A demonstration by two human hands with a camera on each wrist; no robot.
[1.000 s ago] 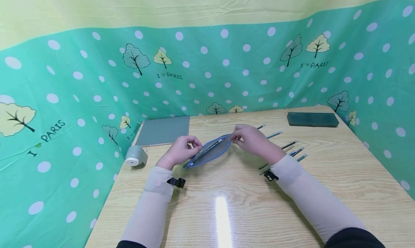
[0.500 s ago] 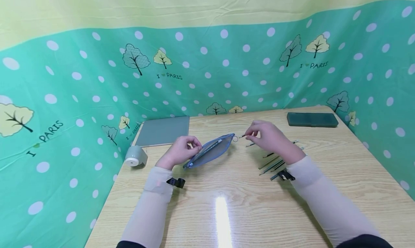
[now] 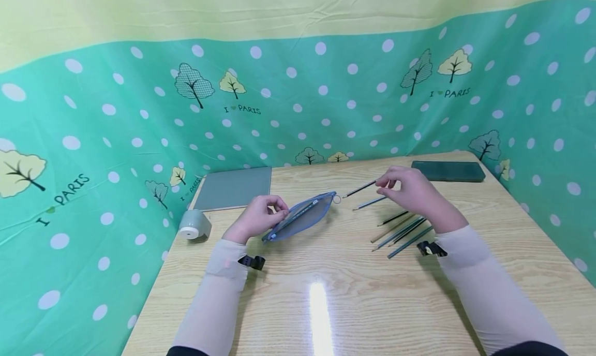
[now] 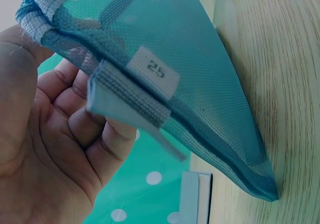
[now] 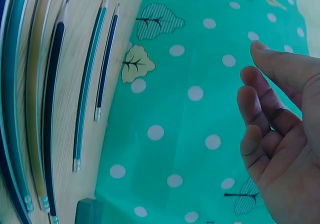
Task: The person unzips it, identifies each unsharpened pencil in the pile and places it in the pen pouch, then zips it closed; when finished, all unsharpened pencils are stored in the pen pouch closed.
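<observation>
My left hand (image 3: 261, 216) pinches the upper left edge of a blue mesh zipper pouch (image 3: 309, 220), holding it tilted over the table. A pencil (image 3: 300, 212) lies lengthwise at the pouch's opening. A small ring hangs at its right end. The left wrist view shows a "25" tag (image 4: 155, 70) on the mesh and the thumb behind the pouch's edge. My right hand (image 3: 410, 190) hovers over the far ends of several loose pencils (image 3: 402, 232). In the right wrist view its fingers (image 5: 255, 104) are loosely bent with nothing between them, apart from the dark pencil (image 5: 106, 59).
A grey flat board (image 3: 237, 188) lies at the back left, with a small grey-and-white device (image 3: 195, 224) in front of it. At the back right is a dark green case (image 3: 448, 171). A dotted green curtain (image 3: 279, 102) hangs behind and beside the wooden table (image 3: 372, 304).
My right hand has left the pouch's right end and moved right, uncovering the ring and the dark pencil beside it. My left hand and the pouch have stayed almost still.
</observation>
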